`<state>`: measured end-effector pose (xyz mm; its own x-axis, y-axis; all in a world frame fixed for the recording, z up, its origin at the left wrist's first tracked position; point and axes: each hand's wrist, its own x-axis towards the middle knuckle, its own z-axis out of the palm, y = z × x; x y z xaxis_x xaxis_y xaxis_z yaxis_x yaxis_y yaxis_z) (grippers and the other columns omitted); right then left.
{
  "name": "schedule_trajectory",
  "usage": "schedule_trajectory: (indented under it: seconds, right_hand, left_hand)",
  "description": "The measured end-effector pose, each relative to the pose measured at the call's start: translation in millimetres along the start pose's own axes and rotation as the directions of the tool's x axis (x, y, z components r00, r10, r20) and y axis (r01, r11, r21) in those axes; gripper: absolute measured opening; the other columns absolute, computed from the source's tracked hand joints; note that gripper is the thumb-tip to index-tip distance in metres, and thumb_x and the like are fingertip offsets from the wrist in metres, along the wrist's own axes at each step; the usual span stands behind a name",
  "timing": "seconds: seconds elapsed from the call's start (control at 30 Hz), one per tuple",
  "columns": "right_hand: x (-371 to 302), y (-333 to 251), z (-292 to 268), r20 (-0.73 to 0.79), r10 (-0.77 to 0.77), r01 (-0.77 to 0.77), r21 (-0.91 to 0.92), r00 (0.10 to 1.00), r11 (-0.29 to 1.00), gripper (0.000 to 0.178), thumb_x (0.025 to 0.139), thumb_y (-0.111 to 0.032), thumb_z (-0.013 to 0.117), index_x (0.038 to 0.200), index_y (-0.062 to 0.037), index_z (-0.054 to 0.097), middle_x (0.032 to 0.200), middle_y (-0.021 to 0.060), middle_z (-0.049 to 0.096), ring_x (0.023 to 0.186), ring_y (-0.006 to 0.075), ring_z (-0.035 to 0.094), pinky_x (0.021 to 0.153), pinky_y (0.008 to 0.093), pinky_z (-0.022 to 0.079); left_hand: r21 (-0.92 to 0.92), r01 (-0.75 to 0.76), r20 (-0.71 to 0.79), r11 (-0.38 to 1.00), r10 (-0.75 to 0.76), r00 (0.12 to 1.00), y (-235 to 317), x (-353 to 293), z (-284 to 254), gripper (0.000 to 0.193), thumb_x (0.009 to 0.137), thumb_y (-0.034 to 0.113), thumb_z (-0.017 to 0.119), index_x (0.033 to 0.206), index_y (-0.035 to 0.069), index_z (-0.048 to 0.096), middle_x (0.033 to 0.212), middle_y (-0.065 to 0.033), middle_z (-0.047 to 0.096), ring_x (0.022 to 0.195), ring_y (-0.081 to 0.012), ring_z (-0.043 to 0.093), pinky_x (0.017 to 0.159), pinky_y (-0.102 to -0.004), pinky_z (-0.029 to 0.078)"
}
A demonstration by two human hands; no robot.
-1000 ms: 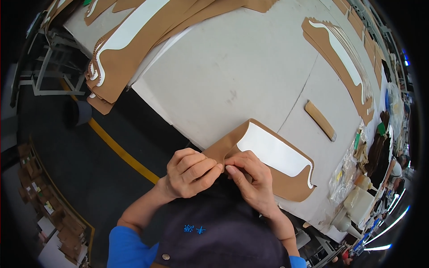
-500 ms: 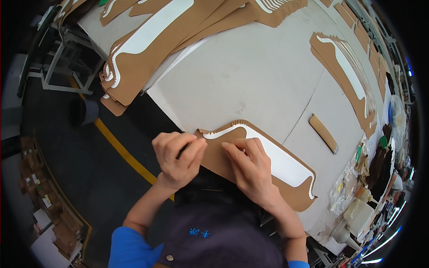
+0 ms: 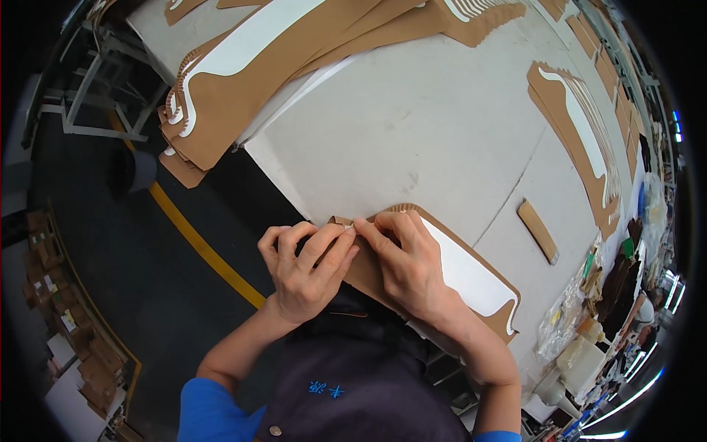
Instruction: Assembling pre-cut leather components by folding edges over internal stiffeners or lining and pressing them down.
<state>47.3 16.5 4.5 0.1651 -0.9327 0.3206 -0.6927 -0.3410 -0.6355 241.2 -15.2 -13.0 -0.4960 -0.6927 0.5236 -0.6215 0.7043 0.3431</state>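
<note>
A brown sheet piece [image 3: 368, 272] with a white panel [image 3: 471, 264] on it lies at the table's near edge, its curved rim notched. At its left end a small flap of the edge [image 3: 339, 220] stands folded up. My left hand [image 3: 304, 269] has its fingertips closed on that corner. Beside it my right hand [image 3: 405, 254] pinches the same edge, thumb and forefinger almost touching the left fingertips. What exactly lies between the fingertips is hidden.
Overlapping brown pieces with white panels [image 3: 254, 40] hang over the table's far left corner. A fanned stack [image 3: 578, 132] lies at the right. Nearer are a flat tan tool [image 3: 537, 232], plastic bags [image 3: 560, 320] and a whitish bottle [image 3: 582, 361]. Left of the table, a bin [image 3: 140, 171] stands on the floor.
Both hands have come together at the left end of the piece. My left hand moved right onto the edge; my right hand moved slightly left and up. The view has shifted slightly.
</note>
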Motion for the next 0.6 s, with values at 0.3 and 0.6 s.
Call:
schedule_trajectory:
  seconds: [0.3, 0.6]
  right_hand:
    - [-13, -1, 6, 0.005, -0.046, 0.046, -0.108, 0.999, 0.993, 0.054, 0.080, -0.005, 0.068, 0.133, 0.0059, 0.067, 0.120, 0.0131, 0.062, 0.100, 0.0273, 0.061, 0.080, 0.0389, 0.048]
    - [-21, -6, 3, 0.015, -0.019, 0.020, -0.135, 1.000, 0.991, 0.058, 0.082, -0.007, 0.067, 0.138, 0.0041, 0.064, 0.126, 0.0133, 0.061, 0.111, 0.0298, 0.059, 0.089, 0.0416, 0.045]
  left_hand:
    - [-0.009, 0.022, 0.036, 1.000, -0.022, 0.999, 1, -3, 2, 0.028, 0.086, 0.016, 0.085, 0.113, 0.011, 0.078, 0.117, 0.0009, 0.070, 0.098, -0.0224, 0.058, 0.090, -0.0419, 0.037]
    - [-0.001, 0.044, -0.001, 0.999, -0.044, 0.999, 0, -5, 5, 0.027, 0.090, 0.021, 0.083, 0.114, 0.011, 0.076, 0.119, 0.0002, 0.070, 0.099, -0.0195, 0.063, 0.099, -0.0445, 0.039]
